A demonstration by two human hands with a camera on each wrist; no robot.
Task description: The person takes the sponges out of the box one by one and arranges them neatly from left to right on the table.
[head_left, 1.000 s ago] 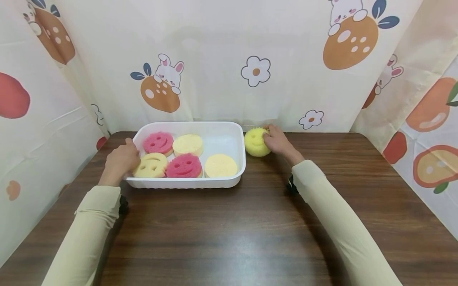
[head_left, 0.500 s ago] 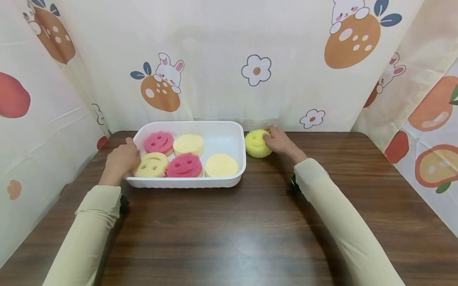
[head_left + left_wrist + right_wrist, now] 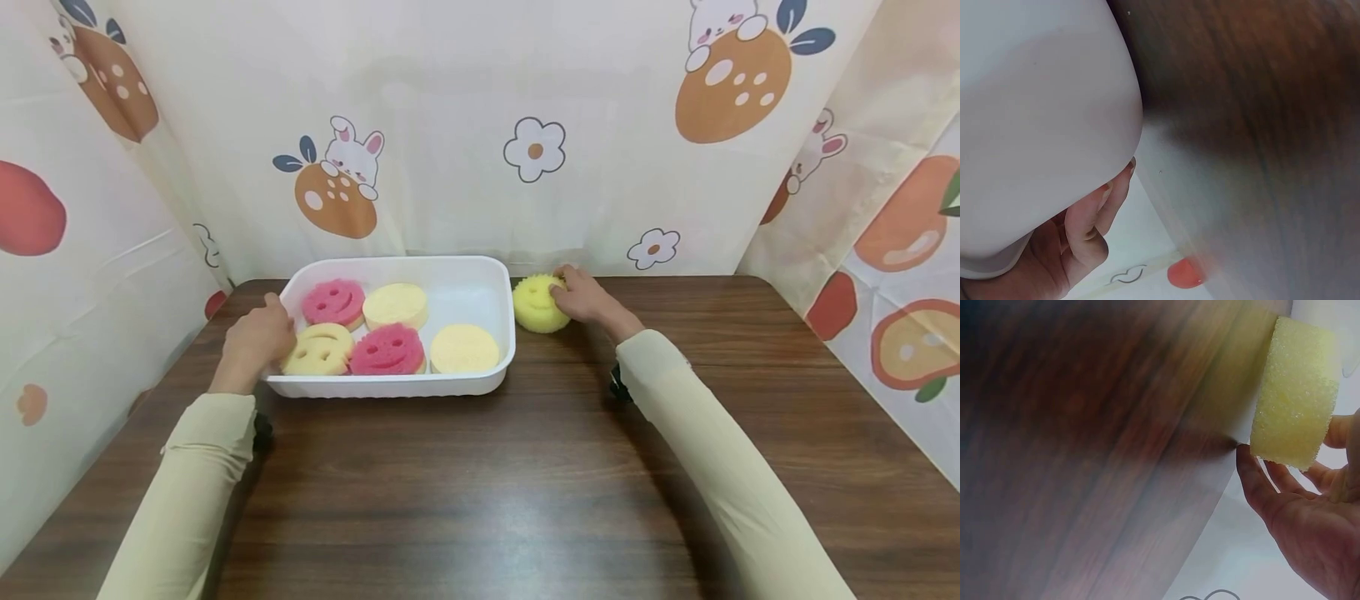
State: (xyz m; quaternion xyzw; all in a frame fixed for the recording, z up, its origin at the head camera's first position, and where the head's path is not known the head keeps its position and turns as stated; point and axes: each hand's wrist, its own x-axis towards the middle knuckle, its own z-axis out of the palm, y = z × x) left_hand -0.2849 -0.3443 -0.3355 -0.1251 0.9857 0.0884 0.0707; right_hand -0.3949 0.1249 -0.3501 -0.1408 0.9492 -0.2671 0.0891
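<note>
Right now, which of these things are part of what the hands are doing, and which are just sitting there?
In hand:
right hand grips the yellow sponge on the table
left hand holds the tray at its left end

Lying about:
two pink sponges and three pale sponges in the tray
printed curtain behind

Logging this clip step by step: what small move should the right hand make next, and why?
Probably lift the yellow smiley sponge over the rim into the white tray's bare back-right corner: the right hand already grips it beside the tray, while the left hand holds the rim.
</note>
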